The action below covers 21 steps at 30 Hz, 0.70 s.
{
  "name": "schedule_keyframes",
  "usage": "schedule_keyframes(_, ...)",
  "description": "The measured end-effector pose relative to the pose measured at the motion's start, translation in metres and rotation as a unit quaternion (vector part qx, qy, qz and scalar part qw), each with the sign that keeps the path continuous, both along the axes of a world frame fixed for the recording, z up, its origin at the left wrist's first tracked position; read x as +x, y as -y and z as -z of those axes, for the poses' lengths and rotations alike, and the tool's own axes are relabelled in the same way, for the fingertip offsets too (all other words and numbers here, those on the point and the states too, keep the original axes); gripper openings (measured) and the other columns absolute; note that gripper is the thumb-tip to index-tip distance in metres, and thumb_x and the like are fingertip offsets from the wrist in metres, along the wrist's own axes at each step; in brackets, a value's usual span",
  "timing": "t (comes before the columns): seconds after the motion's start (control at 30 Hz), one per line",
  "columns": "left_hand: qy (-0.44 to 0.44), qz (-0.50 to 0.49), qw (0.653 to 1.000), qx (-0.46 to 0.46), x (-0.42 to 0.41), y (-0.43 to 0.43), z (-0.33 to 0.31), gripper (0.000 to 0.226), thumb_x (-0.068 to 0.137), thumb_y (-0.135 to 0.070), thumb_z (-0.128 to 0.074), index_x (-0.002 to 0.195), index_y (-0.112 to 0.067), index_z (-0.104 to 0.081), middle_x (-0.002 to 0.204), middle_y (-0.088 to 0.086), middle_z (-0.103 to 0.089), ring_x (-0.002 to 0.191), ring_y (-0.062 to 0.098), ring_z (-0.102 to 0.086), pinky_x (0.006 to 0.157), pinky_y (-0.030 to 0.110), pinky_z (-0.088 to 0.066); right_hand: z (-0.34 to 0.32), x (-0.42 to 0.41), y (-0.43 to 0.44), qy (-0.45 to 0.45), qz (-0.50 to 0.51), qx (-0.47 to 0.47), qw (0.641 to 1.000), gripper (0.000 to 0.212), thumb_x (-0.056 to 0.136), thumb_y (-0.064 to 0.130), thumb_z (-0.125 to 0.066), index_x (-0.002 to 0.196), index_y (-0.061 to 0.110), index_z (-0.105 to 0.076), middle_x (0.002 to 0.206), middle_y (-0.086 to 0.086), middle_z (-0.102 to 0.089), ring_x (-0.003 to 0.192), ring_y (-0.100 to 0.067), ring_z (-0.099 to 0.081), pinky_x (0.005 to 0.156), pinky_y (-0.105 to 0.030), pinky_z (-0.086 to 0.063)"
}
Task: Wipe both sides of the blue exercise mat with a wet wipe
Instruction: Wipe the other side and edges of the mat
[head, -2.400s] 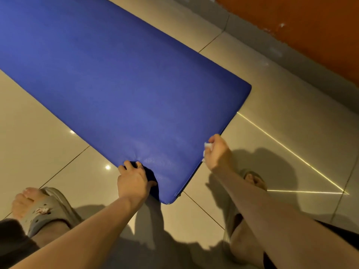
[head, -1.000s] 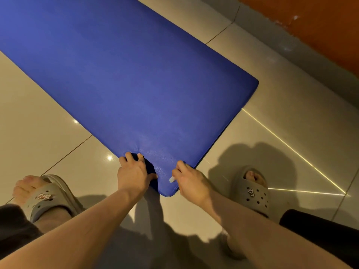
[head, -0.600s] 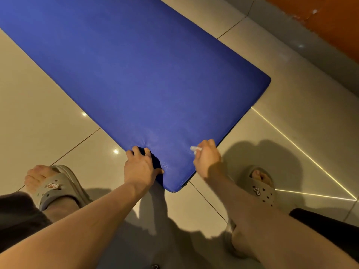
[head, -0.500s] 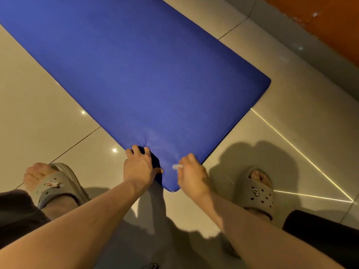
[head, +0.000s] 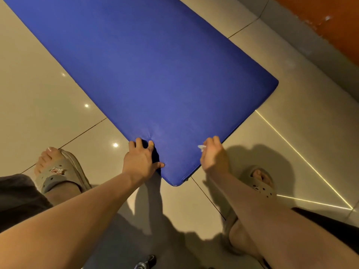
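Observation:
The blue exercise mat (head: 155,65) is a thick padded slab stretching away from me over the tiled floor, its near corner raised. My left hand (head: 142,161) grips the mat's near left edge, fingers curled over the top and thumb pressed on the surface. My right hand (head: 213,154) sits at the mat's near right edge and holds a small crumpled white wet wipe (head: 200,147) against it. Only a bit of the wipe shows past the fingers.
My feet in grey perforated clogs stand on the beige floor tiles, the left clog (head: 58,173) and the right clog (head: 260,183) either side of the mat's corner. An orange wall (head: 334,18) with a grey skirting runs along the upper right. A small dark object (head: 145,263) lies at the bottom.
My right hand has slid back and forth along the mat's near right edge with the wipe, and is now farther up that edge than half a second ago. My left hand kept its grip.

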State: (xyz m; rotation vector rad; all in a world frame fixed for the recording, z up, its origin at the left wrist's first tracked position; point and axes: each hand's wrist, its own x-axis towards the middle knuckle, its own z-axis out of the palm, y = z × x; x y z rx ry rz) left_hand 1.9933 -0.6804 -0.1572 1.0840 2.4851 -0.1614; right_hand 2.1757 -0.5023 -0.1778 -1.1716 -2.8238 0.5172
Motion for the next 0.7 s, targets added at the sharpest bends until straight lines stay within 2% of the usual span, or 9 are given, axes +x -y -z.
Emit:
schedule_keyframes(0.03,0.003,0.002,1.000,0.003,-0.002,0.001,0.000,0.088,0.082,-0.074,-0.062,0.149,-0.025,-0.035,0.138,0.009,-0.034,0.127,0.032,-0.034,0.083,0.039,-0.055,0.001,-0.007,0.019,0.028,-0.022,-0.012,0.999,0.013,0.094,0.012,-0.054,0.107,0.014,-0.057,0.110,-0.008,-0.050,0.095,-0.027,-0.055,0.077,-0.034,-0.047)
schedule_keyframes(0.13,0.018,0.008,1.000,0.023,-0.009,0.007,-0.003,0.082,0.084,-0.067,-0.066,0.151,-0.028,-0.037,0.138,0.007,-0.034,0.128,0.031,-0.034,0.084,0.040,-0.055,-0.002,-0.020,0.080,0.116,-0.205,-0.036,0.971,0.023,0.099,0.015,-0.046,0.115,0.023,-0.059,0.113,-0.005,-0.050,0.102,-0.025,-0.048,0.087,-0.032,-0.043)
schedule_keyframes(0.27,0.088,-0.035,0.992,0.078,-0.019,0.021,-0.007,0.068,0.091,-0.046,-0.069,0.152,-0.030,-0.043,0.147,0.006,-0.035,0.133,0.030,-0.034,0.098,0.046,-0.051,-0.006,-0.025,0.091,0.019,-0.193,-0.119,0.974,0.006,0.096,0.017,-0.055,0.095,0.012,-0.059,0.104,-0.005,-0.054,0.092,-0.029,-0.058,0.072,-0.039,-0.046)
schedule_keyframes(0.33,0.106,-0.086,0.982,0.133,-0.016,0.026,-0.012,0.059,0.093,-0.037,-0.069,0.147,-0.026,-0.051,0.146,0.005,-0.042,0.132,0.028,-0.041,0.102,0.044,-0.049,-0.014,-0.033,0.078,0.017,-0.215,-0.132,0.968,0.010,0.098,0.020,-0.055,0.102,0.012,-0.058,0.108,-0.005,-0.054,0.092,-0.030,-0.058,0.074,-0.041,-0.045)
schedule_keyframes(0.43,0.091,-0.152,0.961,0.211,0.001,0.026,-0.024,0.039,0.092,-0.032,-0.070,0.130,-0.023,-0.065,0.127,0.001,-0.057,0.111,0.023,-0.058,0.090,0.036,-0.050,-0.021,-0.047,0.059,0.013,-0.156,-0.194,0.968,0.018,0.093,0.026,-0.065,0.106,0.018,-0.055,0.109,0.000,-0.052,0.086,-0.025,-0.057,0.075,-0.039,-0.047)
schedule_keyframes(0.53,0.149,-0.168,0.947,0.231,0.029,0.021,-0.028,0.019,0.091,-0.029,-0.067,0.110,-0.027,-0.069,0.105,-0.007,-0.067,0.090,0.017,-0.064,0.079,0.030,-0.051,-0.023,-0.056,0.045,0.038,-0.103,-0.294,0.950,0.018,0.086,0.025,-0.073,0.098,0.022,-0.059,0.092,0.004,-0.060,0.083,-0.020,-0.060,0.074,-0.039,-0.054)
schedule_keyframes(0.6,0.188,-0.182,0.937,0.232,0.047,0.014,-0.025,0.014,0.089,-0.030,-0.068,0.102,-0.027,-0.068,0.091,-0.008,-0.069,0.083,0.018,-0.064,0.072,0.030,-0.051,-0.029,-0.061,0.031,0.043,-0.070,-0.355,0.931,0.009,0.088,0.012,-0.064,0.093,0.020,-0.065,0.090,-0.001,-0.067,0.086,-0.022,-0.064,0.077,-0.039,-0.056)
schedule_keyframes(0.7,0.209,-0.186,0.934,0.220,0.071,-0.001,-0.019,0.025,0.085,-0.045,-0.074,0.092,-0.022,-0.066,0.085,-0.002,-0.063,0.077,0.020,-0.060,0.067,0.035,-0.049,-0.039,-0.062,0.004,0.028,-0.017,-0.375,0.926,0.025,0.089,-0.001,-0.048,0.092,0.015,-0.067,0.091,-0.008,-0.068,0.082,-0.021,-0.064,0.068,-0.032,-0.054)
